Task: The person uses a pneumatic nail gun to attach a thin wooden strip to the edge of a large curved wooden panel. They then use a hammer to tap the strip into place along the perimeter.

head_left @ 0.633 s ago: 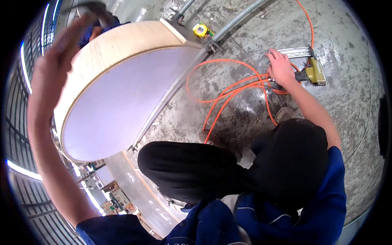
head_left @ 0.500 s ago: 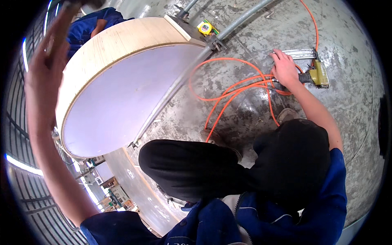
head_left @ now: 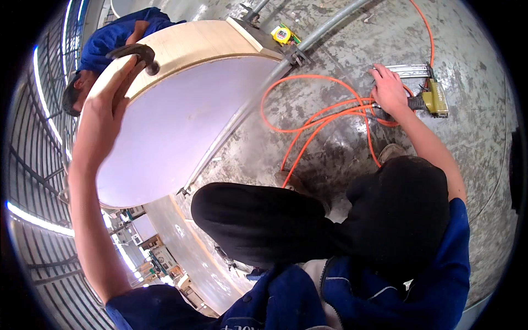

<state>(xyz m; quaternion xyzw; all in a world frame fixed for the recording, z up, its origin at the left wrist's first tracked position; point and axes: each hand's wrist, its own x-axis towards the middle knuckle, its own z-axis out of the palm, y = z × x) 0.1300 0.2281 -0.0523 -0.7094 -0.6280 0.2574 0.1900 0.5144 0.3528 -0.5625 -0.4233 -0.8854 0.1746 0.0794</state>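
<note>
My left hand (head_left: 107, 107) is closed around a hammer, raised at the far left. The dark claw hammer head (head_left: 140, 55) sits beyond my fingers, in front of a large round drum-like piece's pale wooden rim (head_left: 190, 44). Most of the handle is hidden by my hand. A smooth pale lilac face (head_left: 176, 121) fills the round piece's near side. At the right, my right hand (head_left: 390, 92) is on an olive-green nail gun (head_left: 435, 99) on the floor, fingers curled by the end of its silver magazine (head_left: 410, 71); part of its grip is covered.
An orange air hose (head_left: 308, 78) lies in loops before my feet. Metal pipe clamps (head_left: 324, 36) run along the round piece. A yellow tape measure (head_left: 282, 36) lies beside them. Behind the piece bends another person in a blue top (head_left: 104, 41). Concrete floor (head_left: 478, 148) spreads rightward.
My left hand and the hammer have come down and to the right, toward the wooden rim. The view has shifted slightly, showing more of the other person. My right hand stays at the nail gun.
</note>
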